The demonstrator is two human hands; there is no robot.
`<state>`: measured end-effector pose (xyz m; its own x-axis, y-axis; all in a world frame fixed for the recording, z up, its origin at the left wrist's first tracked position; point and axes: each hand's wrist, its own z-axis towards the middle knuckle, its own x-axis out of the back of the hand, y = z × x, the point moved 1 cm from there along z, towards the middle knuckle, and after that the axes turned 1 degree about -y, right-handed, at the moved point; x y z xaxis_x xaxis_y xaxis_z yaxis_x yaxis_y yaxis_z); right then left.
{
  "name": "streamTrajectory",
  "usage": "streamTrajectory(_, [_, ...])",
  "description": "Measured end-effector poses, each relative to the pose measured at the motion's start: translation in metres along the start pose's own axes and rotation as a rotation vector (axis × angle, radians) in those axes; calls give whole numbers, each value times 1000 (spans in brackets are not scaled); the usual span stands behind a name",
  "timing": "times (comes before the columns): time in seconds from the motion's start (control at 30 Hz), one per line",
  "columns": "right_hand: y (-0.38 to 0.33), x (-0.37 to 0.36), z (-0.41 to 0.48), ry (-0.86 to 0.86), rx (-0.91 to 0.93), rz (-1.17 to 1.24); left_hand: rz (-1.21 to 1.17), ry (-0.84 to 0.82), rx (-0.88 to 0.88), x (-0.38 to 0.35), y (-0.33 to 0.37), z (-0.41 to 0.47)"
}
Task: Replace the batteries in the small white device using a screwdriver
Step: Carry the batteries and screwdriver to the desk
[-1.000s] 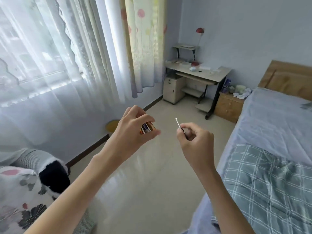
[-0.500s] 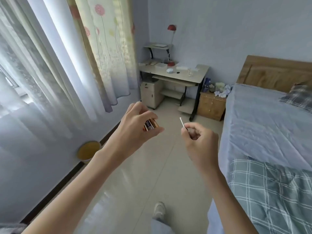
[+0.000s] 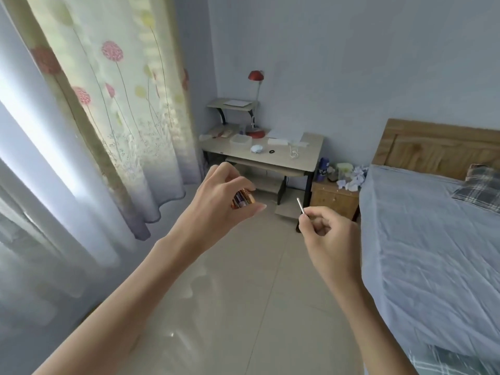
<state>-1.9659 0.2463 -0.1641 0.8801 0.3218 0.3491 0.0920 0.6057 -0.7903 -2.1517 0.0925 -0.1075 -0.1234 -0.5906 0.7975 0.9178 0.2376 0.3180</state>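
Observation:
My left hand (image 3: 216,207) is raised at mid-frame and pinches a small bundle of gold-and-purple batteries (image 3: 242,199) between thumb and fingers. To its right, my right hand (image 3: 328,234) is curled around a thin silver screwdriver (image 3: 301,205), whose shaft points up and left out of the fist. Both hands hover above the floor, a short gap apart. A small white device (image 3: 257,149) lies on the desk (image 3: 311,155) far ahead; I cannot tell if it is the task's device.
The desk stands against the far wall with a red lamp (image 3: 255,77), papers and cables on it. A wooden nightstand (image 3: 334,197) sits beside it. A bed (image 3: 433,239) with blue sheets fills the right side. Curtains (image 3: 108,104) hang at the left. Tiled floor (image 3: 243,293) lies between.
The view has swung right and moved forward, so the desk and bed look nearer and the pillow at the left has left the frame. Both hands keep the same grips.

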Motion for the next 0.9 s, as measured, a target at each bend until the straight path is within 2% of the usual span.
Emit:
streamTrajectory(0.43, [72, -97, 171, 17, 5, -73, -70, -5, -65, -75, -130, 177])
streamTrajectory(0.7, [100, -176, 294, 100, -10, -151, -67, 14, -153, -102, -228, 305])
streamTrajectory(0.9, [126, -243, 389, 162, -9, -207, -102, -21, -158, -125, -315, 405])
